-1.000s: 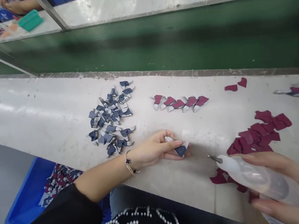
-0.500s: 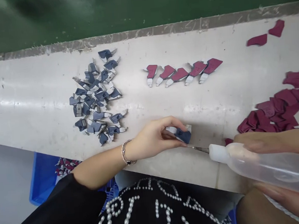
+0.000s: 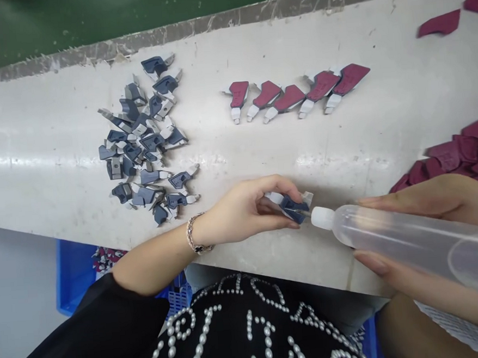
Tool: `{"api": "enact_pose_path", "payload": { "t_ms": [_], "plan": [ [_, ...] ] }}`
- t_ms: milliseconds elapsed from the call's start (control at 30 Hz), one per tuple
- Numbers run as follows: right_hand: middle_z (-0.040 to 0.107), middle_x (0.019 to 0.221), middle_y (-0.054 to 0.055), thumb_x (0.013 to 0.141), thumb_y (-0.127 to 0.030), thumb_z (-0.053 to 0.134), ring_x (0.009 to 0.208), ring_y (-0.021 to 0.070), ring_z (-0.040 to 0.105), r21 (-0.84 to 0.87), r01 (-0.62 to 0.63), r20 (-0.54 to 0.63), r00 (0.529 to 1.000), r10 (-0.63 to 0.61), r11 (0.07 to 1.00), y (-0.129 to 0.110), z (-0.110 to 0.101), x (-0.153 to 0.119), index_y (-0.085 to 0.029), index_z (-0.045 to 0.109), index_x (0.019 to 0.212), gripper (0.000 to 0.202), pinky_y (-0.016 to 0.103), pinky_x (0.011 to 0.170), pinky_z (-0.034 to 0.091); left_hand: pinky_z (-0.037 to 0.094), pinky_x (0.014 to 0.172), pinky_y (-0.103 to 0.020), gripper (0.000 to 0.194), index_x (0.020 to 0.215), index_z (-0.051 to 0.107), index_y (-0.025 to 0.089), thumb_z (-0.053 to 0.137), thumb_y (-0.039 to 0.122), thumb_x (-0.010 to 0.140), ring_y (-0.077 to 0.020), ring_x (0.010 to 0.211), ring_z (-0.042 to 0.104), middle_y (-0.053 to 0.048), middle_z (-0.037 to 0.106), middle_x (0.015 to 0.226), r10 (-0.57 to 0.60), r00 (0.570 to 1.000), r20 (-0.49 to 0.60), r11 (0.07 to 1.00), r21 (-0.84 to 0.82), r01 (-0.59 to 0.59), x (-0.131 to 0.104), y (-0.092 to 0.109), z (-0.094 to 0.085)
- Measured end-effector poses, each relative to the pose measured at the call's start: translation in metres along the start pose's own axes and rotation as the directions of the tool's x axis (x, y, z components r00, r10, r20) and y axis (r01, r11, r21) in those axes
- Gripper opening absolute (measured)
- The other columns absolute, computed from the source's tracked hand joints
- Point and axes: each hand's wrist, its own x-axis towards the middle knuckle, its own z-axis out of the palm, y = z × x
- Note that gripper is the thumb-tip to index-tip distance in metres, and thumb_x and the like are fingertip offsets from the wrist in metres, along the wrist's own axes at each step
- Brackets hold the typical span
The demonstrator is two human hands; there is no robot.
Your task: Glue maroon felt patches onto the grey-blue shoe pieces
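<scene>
Between the thumb and fingers of my left hand [image 3: 251, 208] is a small dark blue and white plastic part [image 3: 293, 210], held just above the table. My right hand [image 3: 433, 214] grips a translucent squeeze bottle [image 3: 407, 249] lying on its side in the air. The bottle's white cap and thin metal nozzle point left, and the nozzle tip is at the blue face of the part. Further back lies a row of similar parts with maroon pieces [image 3: 291, 96] on top.
A pile of blue and white parts [image 3: 142, 142] spreads on the left of the white table [image 3: 221, 158]. Loose maroon pieces [image 3: 454, 153] are heaped at the right. A blue bin [image 3: 71, 272] with maroon and white parts stands below the front edge.
My right hand has brought the bottle left and up, so its nozzle has gone from the part's lower edge onto its blue face. The camera view has shifted slightly.
</scene>
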Motion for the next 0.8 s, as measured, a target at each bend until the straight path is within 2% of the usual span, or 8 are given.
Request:
{"api": "enact_pose_path", "payload": {
  "t_ms": [167, 367, 567, 800],
  "plan": [
    [0.067, 0.077, -0.001, 0.086, -0.053, 0.070, 0.060, 0.0167, 0.061, -0.175, 0.112, 0.018, 0.994, -0.110, 0.978, -0.0001, -0.0005, 0.0056, -0.033, 0.057, 0.097, 0.026, 0.030, 0.043, 0.047, 0.062, 0.090, -0.024, 0.026, 0.105, 0.064, 0.015, 0.074, 0.014, 0.082, -0.0165, 0.108, 0.068, -0.005, 0.067, 0.114, 0.008, 1.000, -0.001, 1.000, 0.020, -0.008, 0.0006, 0.0004, 0.0005],
    [0.070, 0.080, 0.000, 0.086, -0.055, 0.069, 0.059, 0.0156, 0.064, -0.144, 0.144, 0.006, 0.989, -0.145, 0.979, 0.0037, 0.0021, 0.0055, -0.028, 0.059, 0.101, 0.032, 0.026, 0.038, 0.045, 0.063, 0.088, -0.024, 0.028, 0.106, 0.064, 0.014, 0.075, 0.014, 0.080, -0.0139, 0.099, 0.071, -0.005, 0.067, 0.113, 0.000, 1.000, -0.007, 0.999, 0.039, 0.001, 0.0011, 0.0002, 0.0008],
    [0.067, 0.081, -0.001, 0.084, -0.047, 0.073, 0.061, 0.0155, 0.062, -0.167, 0.137, -0.010, 0.990, -0.140, 0.976, 0.0025, -0.0001, 0.0065, -0.031, 0.061, 0.097, 0.024, 0.028, 0.042, 0.048, 0.063, 0.086, -0.024, 0.029, 0.107, 0.063, 0.015, 0.076, 0.015, 0.080, -0.0126, 0.093, 0.072, -0.005, 0.067, 0.115, -0.008, 1.000, 0.005, 0.999, 0.041, 0.008, 0.0011, 0.0003, -0.0002],
    [0.069, 0.078, -0.001, 0.086, -0.050, 0.071, 0.056, 0.0138, 0.062, -0.144, 0.175, -0.003, 0.984, -0.177, 0.974, 0.0023, 0.0021, 0.0083, -0.029, 0.062, 0.098, 0.026, 0.026, 0.037, 0.046, 0.063, 0.085, -0.023, 0.029, 0.107, 0.064, 0.016, 0.076, 0.016, 0.081, -0.0153, 0.100, 0.071, -0.006, 0.067, 0.116, -0.005, 1.000, -0.001, 0.996, 0.089, 0.005, 0.0014, 0.0014, -0.0008]
  ]
}}
